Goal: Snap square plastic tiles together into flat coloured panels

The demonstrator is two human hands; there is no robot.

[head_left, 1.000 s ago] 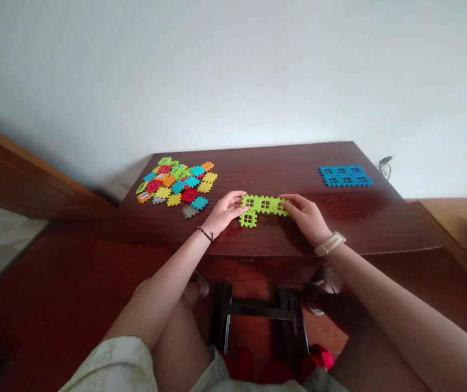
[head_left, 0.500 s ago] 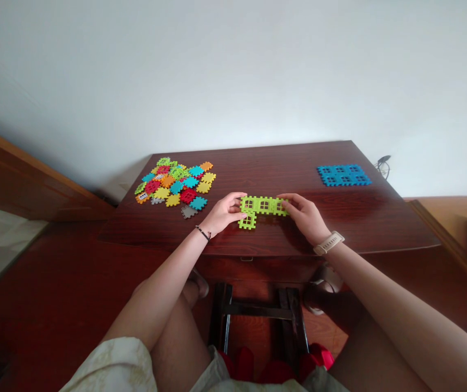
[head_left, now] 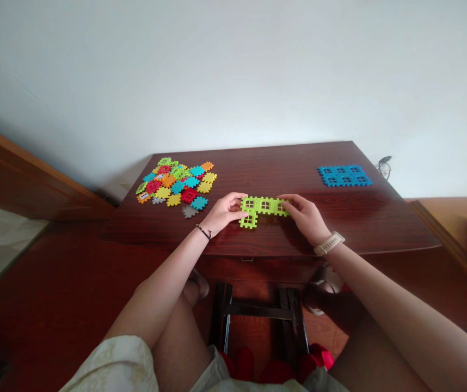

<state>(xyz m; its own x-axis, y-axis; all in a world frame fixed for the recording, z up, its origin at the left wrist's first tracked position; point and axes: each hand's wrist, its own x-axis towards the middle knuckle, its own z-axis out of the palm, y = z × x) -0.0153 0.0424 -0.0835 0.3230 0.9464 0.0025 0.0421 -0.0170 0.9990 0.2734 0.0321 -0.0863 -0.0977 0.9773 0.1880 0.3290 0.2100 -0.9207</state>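
Between my two hands is a lime-green panel of interlocking tiles (head_left: 265, 205). Three window-patterned tiles form a row, and one more tile (head_left: 249, 220) hangs off the near side at the left end, making an L shape. My left hand (head_left: 227, 211) pinches the left end, its thumb over the place where the row meets the lower tile. On the right end tile, my right hand (head_left: 302, 213) closes with thumb and fingers, hiding part of that tile. The panel is held at or just above the tabletop; I cannot tell which.
A dark reddish-brown table (head_left: 258, 169) stands against a pale wall. Loose interlocking tiles (head_left: 174, 185) in several colours are heaped at its left. A joined blue panel (head_left: 344, 176) lies at the back right, and a black cable (head_left: 384, 163) hangs beyond the table's right edge.
Almost nothing differs. Both hands keep the same grip on the green panel, and the whole view has shifted very slightly.
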